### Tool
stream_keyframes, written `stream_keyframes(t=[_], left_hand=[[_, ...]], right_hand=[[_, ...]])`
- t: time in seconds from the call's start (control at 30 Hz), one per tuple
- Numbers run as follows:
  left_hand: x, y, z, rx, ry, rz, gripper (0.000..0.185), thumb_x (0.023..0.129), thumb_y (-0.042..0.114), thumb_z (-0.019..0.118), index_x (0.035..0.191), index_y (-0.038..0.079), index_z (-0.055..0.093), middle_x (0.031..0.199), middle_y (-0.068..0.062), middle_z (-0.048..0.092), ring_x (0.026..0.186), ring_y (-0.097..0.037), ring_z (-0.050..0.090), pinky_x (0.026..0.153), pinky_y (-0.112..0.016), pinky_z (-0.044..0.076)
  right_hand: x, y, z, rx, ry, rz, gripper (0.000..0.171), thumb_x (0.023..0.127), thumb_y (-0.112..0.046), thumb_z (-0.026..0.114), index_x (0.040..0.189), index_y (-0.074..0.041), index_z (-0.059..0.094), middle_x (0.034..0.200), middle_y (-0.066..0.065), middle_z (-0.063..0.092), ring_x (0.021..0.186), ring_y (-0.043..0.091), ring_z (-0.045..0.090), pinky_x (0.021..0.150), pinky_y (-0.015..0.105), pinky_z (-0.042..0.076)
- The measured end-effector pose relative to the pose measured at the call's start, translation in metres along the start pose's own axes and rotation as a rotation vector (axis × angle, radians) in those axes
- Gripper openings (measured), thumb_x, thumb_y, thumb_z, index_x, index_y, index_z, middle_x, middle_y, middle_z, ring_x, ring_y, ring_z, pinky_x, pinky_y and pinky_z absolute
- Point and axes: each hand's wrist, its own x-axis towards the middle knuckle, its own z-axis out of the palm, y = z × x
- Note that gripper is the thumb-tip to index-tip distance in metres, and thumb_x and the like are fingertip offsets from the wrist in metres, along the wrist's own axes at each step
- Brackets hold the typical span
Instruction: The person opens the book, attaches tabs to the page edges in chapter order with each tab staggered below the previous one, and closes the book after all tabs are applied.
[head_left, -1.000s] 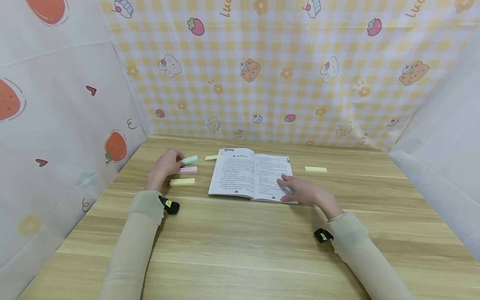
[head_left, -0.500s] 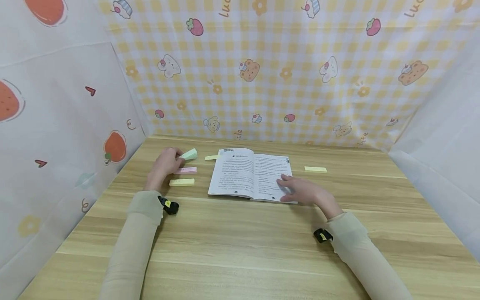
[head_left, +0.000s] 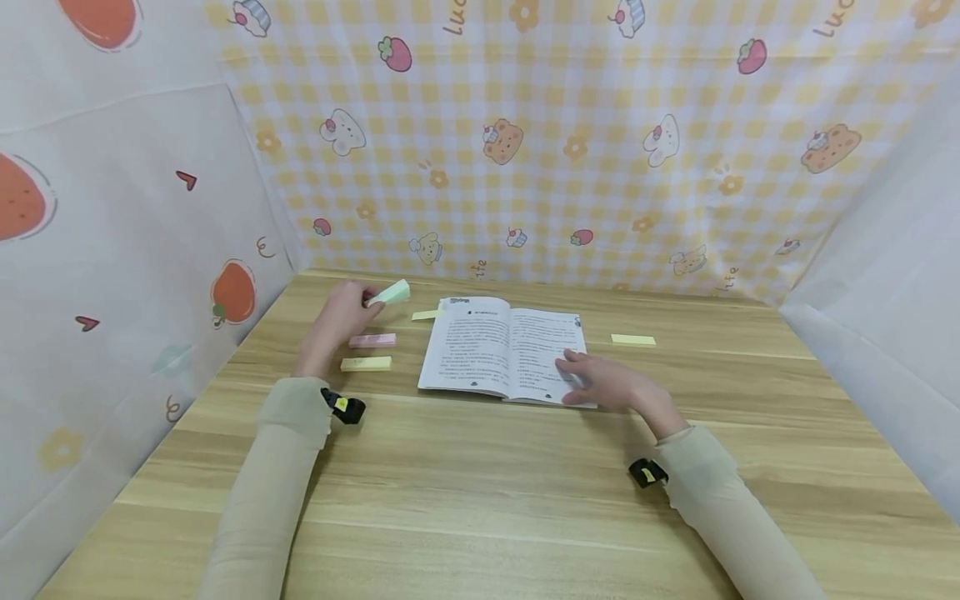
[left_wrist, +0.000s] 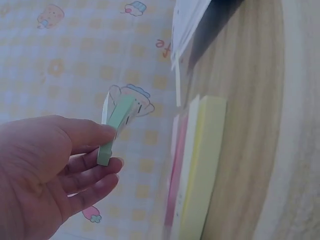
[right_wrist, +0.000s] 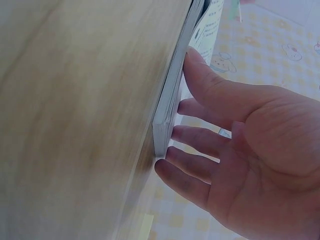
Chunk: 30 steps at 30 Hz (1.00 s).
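Between thumb and fingers, my left hand [head_left: 342, 315] pinches a green sticky-note pad [left_wrist: 118, 122], raised above the table at the back left. Below that hand lie a pink sticky-note pad [head_left: 372, 341] and a yellow sticky-note pad [head_left: 366, 364], side by side. An open book [head_left: 471, 354] with printed pages rests in the middle. My right hand [head_left: 603, 382] lies on its right page near the lower right corner, fingers spread and fairly straight. In the right wrist view the fingertips touch along the book's page edges [right_wrist: 167, 117].
One yellow sticky strip [head_left: 426, 315] sticks out from the book's upper left edge. Another yellow strip [head_left: 633, 340] lies on the wooden table [head_left: 480, 500] right of the book. A checked cloth [head_left: 540, 192] hangs behind the table.
My left hand has lifted the green sticky-note pad off the spot by the pink one and moved it up and slightly right. My right hand stays on the book.
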Motion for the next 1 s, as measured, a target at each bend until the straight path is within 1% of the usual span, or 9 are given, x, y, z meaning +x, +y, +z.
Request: stream_keyframes(t=[0.13, 0.33, 0.47, 0.57, 0.7, 0.8, 0.87, 1.0], left_hand=[[0.002, 0.006, -0.001, -0.006, 0.012, 0.026, 0.027, 0.098, 0.011, 0.064, 0.113, -0.011, 0.066, 0.106, -0.024, 0.06, 0.095, -0.034, 0.054, 0.084, -0.047, 0.048], [0.002, 0.014, -0.001, -0.019, 0.021, 0.056, 0.027, 0.096, 0.01, 0.065, 0.112, -0.012, 0.067, 0.105, -0.024, 0.062, 0.094, -0.034, 0.056, 0.083, -0.046, 0.049], [0.002, 0.02, -0.002, -0.016, 0.035, 0.086, 0.027, 0.096, 0.01, 0.066, 0.112, -0.011, 0.068, 0.104, -0.024, 0.064, 0.092, -0.034, 0.057, 0.081, -0.045, 0.049], [0.001, 0.025, -0.003, -0.018, 0.036, 0.102, 0.028, 0.095, 0.01, 0.066, 0.113, -0.012, 0.068, 0.104, -0.024, 0.064, 0.092, -0.034, 0.058, 0.082, -0.045, 0.05], [0.0, 0.031, -0.004, -0.027, 0.032, 0.118, 0.029, 0.095, 0.01, 0.066, 0.113, -0.012, 0.067, 0.105, -0.025, 0.064, 0.095, -0.036, 0.059, 0.084, -0.046, 0.051], [0.0, 0.034, -0.004, -0.04, 0.028, 0.13, 0.028, 0.095, 0.009, 0.067, 0.114, -0.012, 0.067, 0.106, -0.026, 0.064, 0.096, -0.036, 0.06, 0.085, -0.047, 0.051], [0.0, 0.036, -0.004, -0.052, 0.022, 0.136, 0.028, 0.095, 0.009, 0.067, 0.114, -0.011, 0.067, 0.107, -0.025, 0.064, 0.097, -0.036, 0.061, 0.086, -0.046, 0.052], [0.0, 0.041, -0.003, -0.07, 0.013, 0.141, 0.027, 0.095, 0.009, 0.067, 0.115, -0.009, 0.067, 0.108, -0.024, 0.064, 0.098, -0.035, 0.061, 0.087, -0.045, 0.053]], right_hand=[[-0.001, 0.0, 0.0, 0.014, 0.0, 0.003, 0.07, 0.097, -0.028, 0.069, 0.152, 0.002, 0.039, 0.16, 0.027, 0.025, 0.146, 0.048, 0.024, 0.117, 0.059, 0.022], [0.0, 0.001, 0.001, 0.009, 0.002, 0.004, 0.07, 0.096, -0.03, 0.069, 0.152, 0.002, 0.04, 0.16, 0.026, 0.026, 0.145, 0.048, 0.025, 0.117, 0.059, 0.023], [0.0, 0.002, 0.0, 0.004, 0.007, -0.015, 0.07, 0.096, -0.029, 0.07, 0.151, 0.003, 0.041, 0.159, 0.028, 0.027, 0.144, 0.048, 0.027, 0.117, 0.059, 0.024], [0.001, 0.002, -0.001, -0.008, 0.024, -0.041, 0.067, 0.095, -0.026, 0.071, 0.148, 0.005, 0.044, 0.156, 0.03, 0.03, 0.142, 0.049, 0.032, 0.116, 0.059, 0.027], [0.004, 0.002, -0.002, -0.017, 0.09, -0.073, 0.059, 0.096, -0.022, 0.07, 0.143, 0.007, 0.05, 0.15, 0.032, 0.041, 0.137, 0.049, 0.041, 0.113, 0.059, 0.031], [0.005, 0.002, -0.002, 0.001, 0.172, -0.088, 0.054, 0.096, -0.018, 0.069, 0.14, 0.008, 0.052, 0.144, 0.03, 0.049, 0.134, 0.048, 0.045, 0.112, 0.059, 0.033], [0.006, 0.002, -0.003, 0.028, 0.227, -0.093, 0.05, 0.097, -0.014, 0.067, 0.139, 0.01, 0.052, 0.142, 0.029, 0.052, 0.133, 0.047, 0.046, 0.112, 0.058, 0.034], [0.006, -0.001, -0.005, 0.047, 0.338, -0.097, 0.043, 0.097, -0.009, 0.066, 0.135, 0.009, 0.057, 0.136, 0.026, 0.058, 0.124, 0.045, 0.055, 0.103, 0.057, 0.045]])
